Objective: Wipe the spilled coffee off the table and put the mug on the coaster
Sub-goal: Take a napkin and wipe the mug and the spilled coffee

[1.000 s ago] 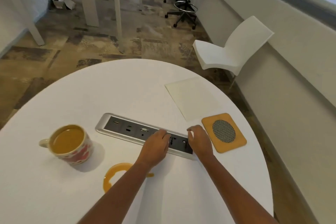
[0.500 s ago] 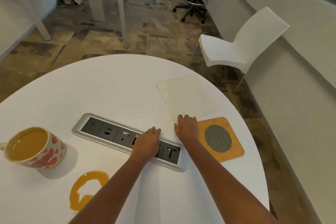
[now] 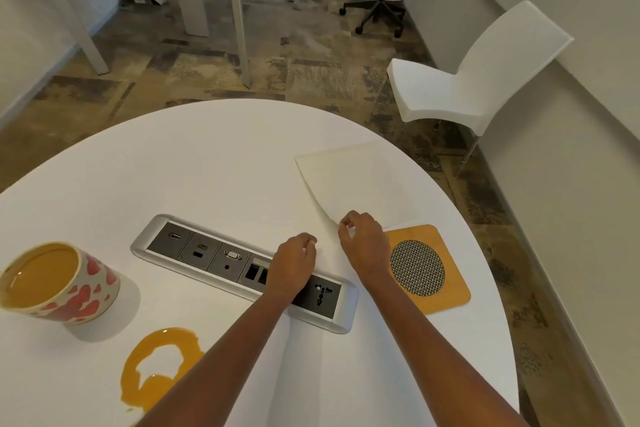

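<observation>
Two fingertips of the right hand (image 3: pixel 363 242) pinch the near corner of the thin cream square cloth (image 3: pixel 356 180), lifting that corner off the round white table (image 3: pixel 207 163); half a second ago this hand lay flat on it. Left hand (image 3: pixel 292 263), fingers loosely curled and holding nothing, rests over the silver recessed socket panel (image 3: pixel 207 253), as before. Orange square coaster with round mesh insert (image 3: pixel 424 269) lies just right of the right wrist. White mug with red blotches (image 3: pixel 59 282), full, stands far left; the ring-shaped coffee spill (image 3: pixel 159 367) lies near it, unwiped.
</observation>
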### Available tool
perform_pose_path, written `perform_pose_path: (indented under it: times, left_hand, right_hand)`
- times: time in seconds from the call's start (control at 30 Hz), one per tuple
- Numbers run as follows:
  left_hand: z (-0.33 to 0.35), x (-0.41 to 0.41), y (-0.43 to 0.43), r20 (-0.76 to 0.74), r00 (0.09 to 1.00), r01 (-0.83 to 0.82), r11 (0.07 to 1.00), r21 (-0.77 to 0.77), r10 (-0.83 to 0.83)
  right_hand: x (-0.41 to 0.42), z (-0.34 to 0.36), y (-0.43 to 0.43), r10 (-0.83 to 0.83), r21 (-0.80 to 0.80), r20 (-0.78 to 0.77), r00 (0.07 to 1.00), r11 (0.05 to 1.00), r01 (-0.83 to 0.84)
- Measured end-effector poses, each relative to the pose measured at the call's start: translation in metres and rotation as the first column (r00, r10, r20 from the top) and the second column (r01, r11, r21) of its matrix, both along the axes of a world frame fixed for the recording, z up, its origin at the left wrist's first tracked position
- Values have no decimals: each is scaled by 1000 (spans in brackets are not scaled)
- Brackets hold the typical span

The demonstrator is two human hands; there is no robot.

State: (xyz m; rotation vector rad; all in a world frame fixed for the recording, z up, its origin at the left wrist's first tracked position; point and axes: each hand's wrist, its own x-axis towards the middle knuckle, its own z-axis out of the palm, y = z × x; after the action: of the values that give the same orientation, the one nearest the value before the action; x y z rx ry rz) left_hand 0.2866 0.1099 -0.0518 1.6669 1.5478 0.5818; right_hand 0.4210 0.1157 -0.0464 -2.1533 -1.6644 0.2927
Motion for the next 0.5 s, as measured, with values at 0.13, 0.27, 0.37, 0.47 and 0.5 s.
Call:
perform_pose_path:
  times: [0.13, 0.27, 0.37, 0.47, 0.5]
  left_hand:
    - [11, 19, 9, 515, 767, -151, 888, -435, 383]
    - [15, 25, 14, 635, 538, -135, 800, -584, 554]
    - [15, 25, 13, 659, 427, -112, 759, -642, 620]
    - [15, 23, 9, 711, 351, -54, 771, -634, 610]
    - [14, 23, 9, 722, 337, -44, 776, -629, 604]
  right_hand:
    - [-2, 5, -10, 67, 12, -159, 985, 998, -66]
    - [-7, 8, -20, 122, -1, -317, 940, 992, -129]
    - [-9, 10, -22, 150, -27, -382, 912, 984, -173]
    - [-9, 13, -21, 132, -46, -423, 897, 985, -166]
    - [-10, 15, -20, 121, -47, -437, 891, 986, -157]
